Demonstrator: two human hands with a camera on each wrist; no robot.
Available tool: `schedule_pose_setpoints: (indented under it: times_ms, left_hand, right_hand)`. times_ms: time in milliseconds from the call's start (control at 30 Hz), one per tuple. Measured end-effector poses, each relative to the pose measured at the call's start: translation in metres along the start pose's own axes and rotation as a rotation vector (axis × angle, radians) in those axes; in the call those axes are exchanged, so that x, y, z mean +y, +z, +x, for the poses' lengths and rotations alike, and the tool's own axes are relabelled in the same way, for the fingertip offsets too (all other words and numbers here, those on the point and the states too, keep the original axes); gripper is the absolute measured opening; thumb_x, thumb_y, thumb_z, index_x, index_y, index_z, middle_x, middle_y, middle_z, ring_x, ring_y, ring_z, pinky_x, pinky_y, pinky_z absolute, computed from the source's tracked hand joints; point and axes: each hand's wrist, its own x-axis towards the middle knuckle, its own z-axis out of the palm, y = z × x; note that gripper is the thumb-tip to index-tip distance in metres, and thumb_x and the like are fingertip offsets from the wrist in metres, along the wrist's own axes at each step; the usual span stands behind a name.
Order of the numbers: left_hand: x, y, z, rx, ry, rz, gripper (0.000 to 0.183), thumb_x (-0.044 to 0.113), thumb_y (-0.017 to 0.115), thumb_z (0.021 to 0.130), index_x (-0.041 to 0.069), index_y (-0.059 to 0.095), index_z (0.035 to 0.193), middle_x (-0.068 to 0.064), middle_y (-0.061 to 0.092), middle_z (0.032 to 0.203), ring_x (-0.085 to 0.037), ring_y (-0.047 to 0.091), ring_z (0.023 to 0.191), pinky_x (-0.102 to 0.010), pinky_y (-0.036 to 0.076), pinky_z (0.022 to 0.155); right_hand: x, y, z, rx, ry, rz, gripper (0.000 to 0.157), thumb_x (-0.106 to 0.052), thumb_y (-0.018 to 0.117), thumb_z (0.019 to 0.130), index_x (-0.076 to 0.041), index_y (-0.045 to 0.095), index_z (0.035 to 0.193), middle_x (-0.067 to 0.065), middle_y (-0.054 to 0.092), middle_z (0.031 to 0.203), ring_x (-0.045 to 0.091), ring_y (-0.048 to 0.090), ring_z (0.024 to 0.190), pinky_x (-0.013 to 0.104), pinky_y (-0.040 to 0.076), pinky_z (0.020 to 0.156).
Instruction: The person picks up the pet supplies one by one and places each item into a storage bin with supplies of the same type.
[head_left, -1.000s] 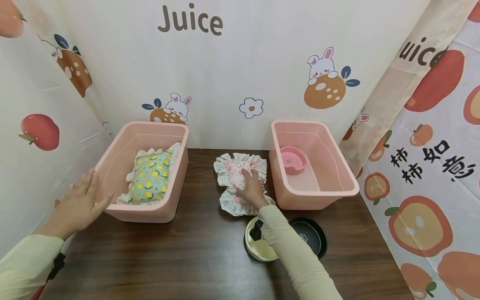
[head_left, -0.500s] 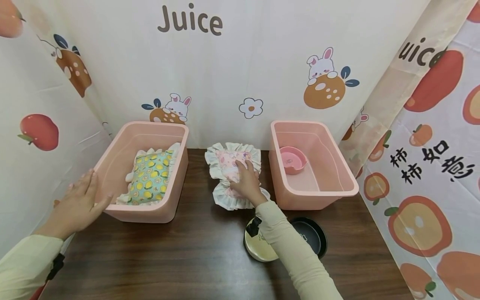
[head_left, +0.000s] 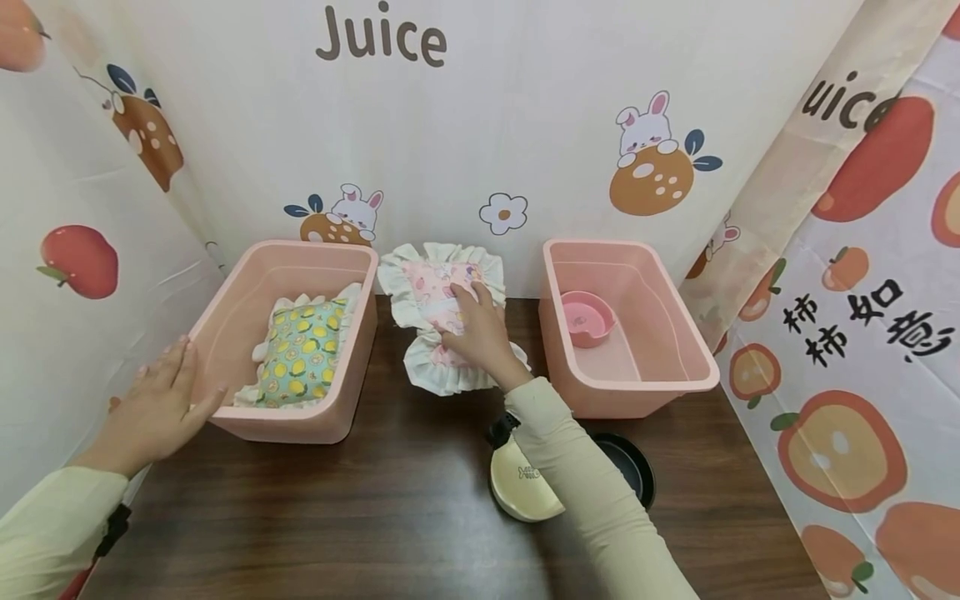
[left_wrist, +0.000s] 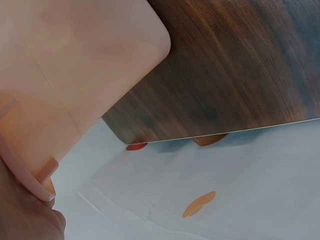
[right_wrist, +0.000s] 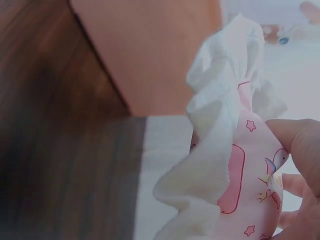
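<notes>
My right hand (head_left: 483, 337) pinches a small pink printed pillow (head_left: 429, 283) with a white ruffled edge, which bunches in at the middle under the grip. The pillow is raised above the table between two pink plastic bins. In the right wrist view the thumb and fingers press into the pink cloth (right_wrist: 255, 175), with the side of a bin behind it. My left hand (head_left: 153, 408) rests with straight fingers on the near left rim of the left bin (head_left: 300, 432). Inside that bin lies a ruffled pillow with a lemon print (head_left: 303, 350).
The right bin (head_left: 637, 402) holds a small pink bowl (head_left: 588, 317). A pale yellow bowl (head_left: 521, 483) and a black bowl (head_left: 633, 467) stand in front of it, partly covered by my right sleeve. Printed cloth (head_left: 450, 125) hangs behind and at both sides of the wooden table (head_left: 300, 525).
My right hand has lifted the pink pillow and carried it up and left toward the left bin. The left hand has stayed in place on the rim.
</notes>
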Motion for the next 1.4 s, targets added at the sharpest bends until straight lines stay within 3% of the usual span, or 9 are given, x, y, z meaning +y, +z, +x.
schedule_pose_setpoints:
  times_ms: [233, 433, 700, 900, 1100, 1400]
  left_hand:
    - [0.001, 0.0, 0.001, 0.002, -0.001, 0.0, 0.082, 0.044, 0.037, 0.099, -0.015, 0.006, 0.146, -0.039, 0.008, 0.15, -0.057, 0.013, 0.136, -0.066, 0.003, 0.11]
    - [0.0, 0.001, 0.001, 0.005, 0.0, 0.001, 0.082, 0.045, 0.037, 0.099, -0.015, 0.006, 0.146, -0.039, 0.008, 0.15, -0.057, 0.014, 0.136, -0.066, 0.003, 0.111]
    - [0.0, 0.001, 0.001, 0.005, 0.0, -0.01, 0.082, 0.045, 0.037, 0.099, -0.015, 0.007, 0.146, -0.039, 0.008, 0.149, -0.057, 0.012, 0.136, -0.064, -0.001, 0.111]
    - [-0.001, 0.002, 0.001, 0.004, 0.003, -0.01, 0.083, 0.046, 0.037, 0.099, -0.014, 0.005, 0.146, -0.039, 0.007, 0.15, -0.056, 0.012, 0.136, -0.063, -0.002, 0.112]
    - [-0.001, 0.001, 0.002, -0.005, 0.009, -0.012, 0.084, 0.047, 0.037, 0.099, -0.015, 0.005, 0.146, -0.038, 0.006, 0.15, -0.056, 0.01, 0.137, -0.064, -0.002, 0.111]
    - [0.001, 0.0, 0.001, -0.011, 0.001, -0.017, 0.085, 0.049, 0.037, 0.098, -0.015, 0.005, 0.146, -0.038, 0.004, 0.151, -0.055, 0.008, 0.138, -0.065, -0.002, 0.111]
  right_hand:
    - [-0.035, -0.014, 0.005, 0.004, -0.05, 0.023, 0.078, -0.03, 0.075, 0.079, -0.02, 0.039, 0.147, 0.011, 0.024, 0.155, 0.04, 0.032, 0.133, 0.057, 0.039, 0.099]
    - [-0.066, -0.014, 0.012, -0.023, -0.074, 0.0, 0.077, -0.034, 0.073, 0.08, -0.024, 0.038, 0.148, 0.007, 0.023, 0.155, 0.039, 0.038, 0.127, 0.054, 0.044, 0.094]
    - [-0.105, -0.006, 0.021, -0.07, -0.138, -0.047, 0.075, -0.039, 0.07, 0.082, -0.023, 0.037, 0.148, 0.009, 0.024, 0.155, 0.032, 0.035, 0.133, 0.044, 0.037, 0.102]
    - [-0.132, 0.007, 0.034, -0.148, -0.154, -0.046, 0.074, -0.047, 0.065, 0.085, -0.024, 0.035, 0.149, 0.003, 0.031, 0.153, 0.017, 0.026, 0.141, 0.04, 0.03, 0.11]
    - [-0.153, 0.027, 0.04, -0.194, -0.128, 0.04, 0.073, -0.047, 0.065, 0.085, -0.026, 0.037, 0.148, -0.001, 0.032, 0.153, 0.011, 0.021, 0.144, 0.039, 0.029, 0.111]
    - [-0.172, 0.05, 0.039, -0.203, -0.017, 0.005, 0.069, -0.054, 0.064, 0.084, -0.037, 0.038, 0.146, -0.005, 0.025, 0.155, 0.028, 0.041, 0.129, 0.049, 0.043, 0.095]
